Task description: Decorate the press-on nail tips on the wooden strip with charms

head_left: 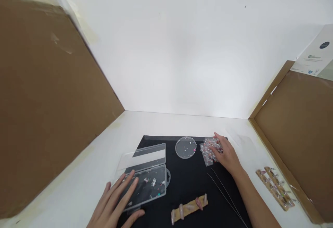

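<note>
My left hand [117, 200] lies with its fingers spread over the near half of an open clear plastic case [145, 157]. Small shiny decorations are scattered inside that half. My right hand [227, 153] is at a stack of clear sheets [207, 157] dotted with small pink and white pieces. Its thumb and fingers are apart, touching the sheets, and part of the stack is hidden beneath it. A round clear dish [185, 148] with a few tiny gems sits left of the stack. Thin metal tweezers [226, 195] lie near my right forearm.
A cardboard strip [191, 208] holding several artificial nails lies at the front of the black mat [187, 177]. Two more strips of decorated nails [275, 188] lie on the white table at right. Cardboard panels [52, 99] stand at both sides, before a white wall [182, 47].
</note>
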